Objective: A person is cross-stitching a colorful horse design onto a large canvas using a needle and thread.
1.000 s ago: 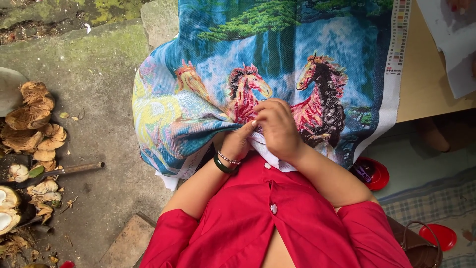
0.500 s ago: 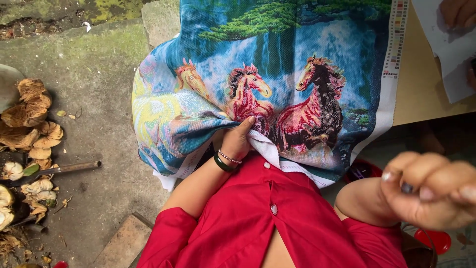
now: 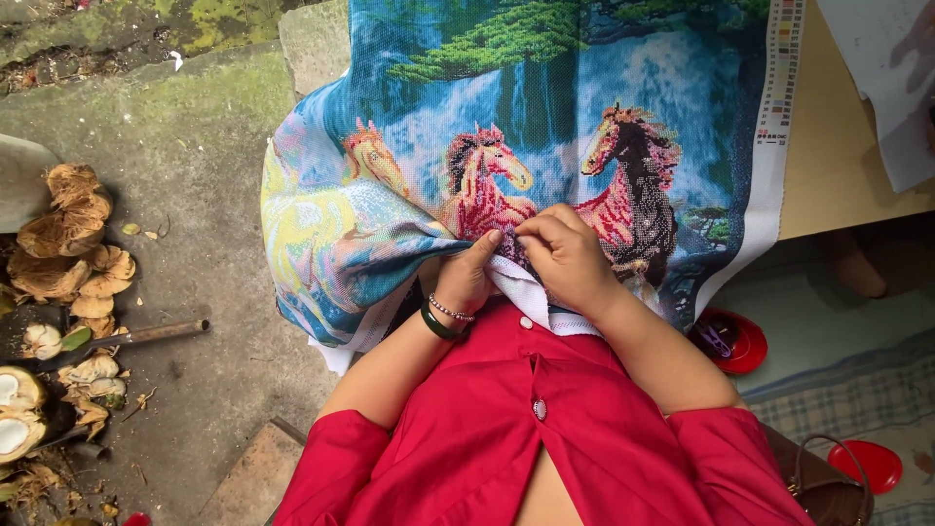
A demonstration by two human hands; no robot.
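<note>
While the cross-stitch canvas (image 3: 545, 146) lies draped over the lap and a table edge (image 3: 838, 185), both hands meet at its near hem. Left hand (image 3: 466, 278) pinches the fabric fold from beneath; right hand (image 3: 563, 255) has fingertips closed together on top, seemingly on a needle too small to confirm. Stitching appears mid-pass; drawing the thread through would need the fabric kept taut.

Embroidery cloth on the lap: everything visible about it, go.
The embroidery cloth is a large woven canvas showing horses, a waterfall and green trees, with a white border carrying a colour-key strip on the right. It drapes from the tan table over the person's lap, bunched at the near edge, where the left hand and right hand pinch it.
</note>
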